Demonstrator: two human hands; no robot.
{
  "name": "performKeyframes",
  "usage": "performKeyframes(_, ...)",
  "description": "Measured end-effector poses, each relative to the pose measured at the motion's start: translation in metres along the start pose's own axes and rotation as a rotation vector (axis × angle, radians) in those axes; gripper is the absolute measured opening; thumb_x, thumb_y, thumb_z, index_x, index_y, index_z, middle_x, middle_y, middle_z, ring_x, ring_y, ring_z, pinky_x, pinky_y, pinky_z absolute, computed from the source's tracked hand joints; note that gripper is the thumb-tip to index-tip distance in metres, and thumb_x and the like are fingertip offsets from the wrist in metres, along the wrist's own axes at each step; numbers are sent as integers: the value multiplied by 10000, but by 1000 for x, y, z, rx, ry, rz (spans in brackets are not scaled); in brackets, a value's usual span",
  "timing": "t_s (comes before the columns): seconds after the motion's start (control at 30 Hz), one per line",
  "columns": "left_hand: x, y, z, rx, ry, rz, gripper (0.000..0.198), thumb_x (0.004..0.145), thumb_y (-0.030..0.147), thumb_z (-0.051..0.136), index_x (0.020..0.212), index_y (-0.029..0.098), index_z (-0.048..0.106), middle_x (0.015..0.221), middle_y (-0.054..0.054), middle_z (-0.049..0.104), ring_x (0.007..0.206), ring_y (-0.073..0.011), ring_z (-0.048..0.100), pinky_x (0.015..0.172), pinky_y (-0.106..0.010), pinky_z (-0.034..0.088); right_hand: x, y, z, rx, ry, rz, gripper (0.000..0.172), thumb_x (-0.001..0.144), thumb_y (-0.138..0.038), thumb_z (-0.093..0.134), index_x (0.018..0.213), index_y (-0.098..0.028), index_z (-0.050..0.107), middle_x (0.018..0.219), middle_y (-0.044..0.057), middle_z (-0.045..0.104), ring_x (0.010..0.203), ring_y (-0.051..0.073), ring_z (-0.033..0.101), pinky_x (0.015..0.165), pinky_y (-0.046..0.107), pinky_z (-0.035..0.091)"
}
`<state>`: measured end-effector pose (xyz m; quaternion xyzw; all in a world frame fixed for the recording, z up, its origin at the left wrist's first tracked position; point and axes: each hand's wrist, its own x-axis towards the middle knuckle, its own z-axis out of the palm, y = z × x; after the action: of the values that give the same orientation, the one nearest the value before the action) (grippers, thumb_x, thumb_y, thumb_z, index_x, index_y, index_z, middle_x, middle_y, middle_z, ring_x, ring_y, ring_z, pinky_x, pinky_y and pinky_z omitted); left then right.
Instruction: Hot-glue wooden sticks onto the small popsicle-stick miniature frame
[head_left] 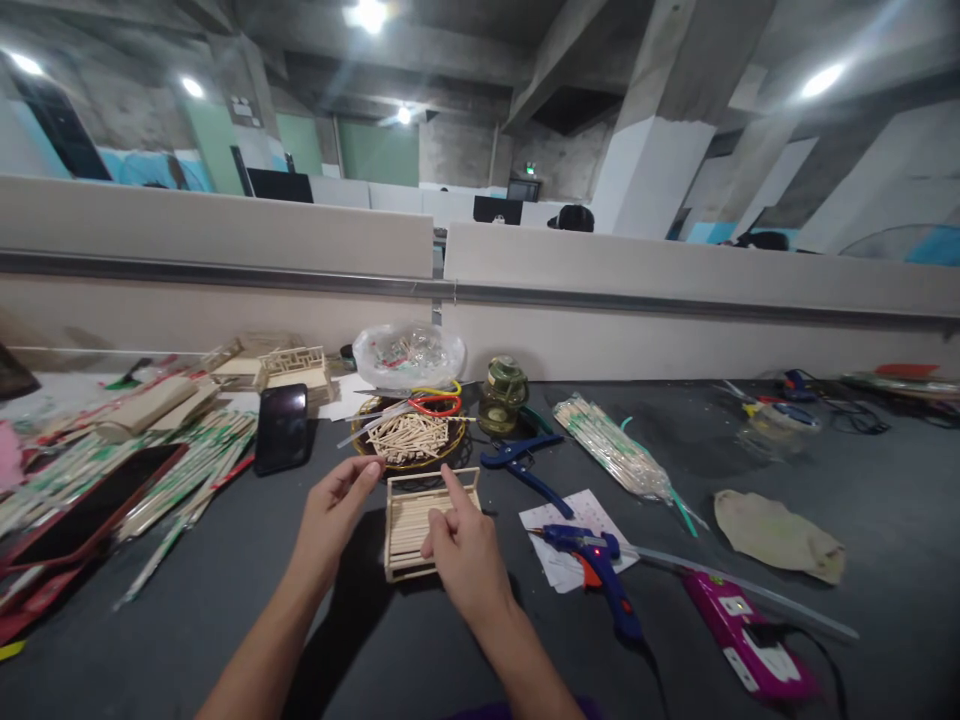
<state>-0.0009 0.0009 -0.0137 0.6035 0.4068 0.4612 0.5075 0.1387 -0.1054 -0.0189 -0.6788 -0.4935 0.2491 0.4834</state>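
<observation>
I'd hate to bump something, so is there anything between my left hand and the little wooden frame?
Nothing visible stands between your left hand and the little wooden frame. Your right hand is over the frame's right side, and the basket lies beyond its far edge.

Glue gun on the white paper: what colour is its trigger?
The trigger is orange-red, seen in the head view.

No text is legible; the small green sign (530,168) can't be read.
</observation>
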Motion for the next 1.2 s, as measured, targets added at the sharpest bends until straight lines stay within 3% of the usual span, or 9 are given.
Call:
performKeyframes(0.17, 0, -2, -1, 19, 8, -22, 362, 754, 482, 666, 900, 155, 718, 942, -86, 724, 932, -244, 618, 811, -319, 467, 1, 2, 1, 5, -12, 0, 594, 884, -205, 425, 1458, -63, 367, 588, 2, 686, 571, 159, 633, 627, 235, 463)
performKeyframes(0.47, 6, -10, -7, 132, -76, -38, 282, 635, 291, 726, 883, 160, 695, 904, -64, 704, 872, -219, 622, 755, -301, 482, 0, -2, -2, 55, -10, 34, 591, 886, -215, 421, 1460, -89, 370, 565, -8, 676, 541, 150, 624, 603, 227, 466)
performKeyframes(0.77, 5, -15, -1, 96, -168, -21, 256, 680, 332, 721, 864, 158, 685, 776, -26, 670, 709, -156, 588, 667, -256, 463, 1, 2, -1, 63, -17, 28, 576, 887, -229, 425, 1449, -105, 394, 570, -15, 673, 525, 149, 612, 578, 223, 457)
performKeyframes(1.2, 1, -9, 1, 73, -138, -41, 235, 671, 345, 737, 807, 158, 696, 735, -17, 660, 679, -153, 590, 638, -240, 458, -1, 1, -1, 65, 1, 26, 565, 887, -215, 423, 1439, -94, 412, 565, -5, 674, 546, 150, 623, 585, 220, 460)
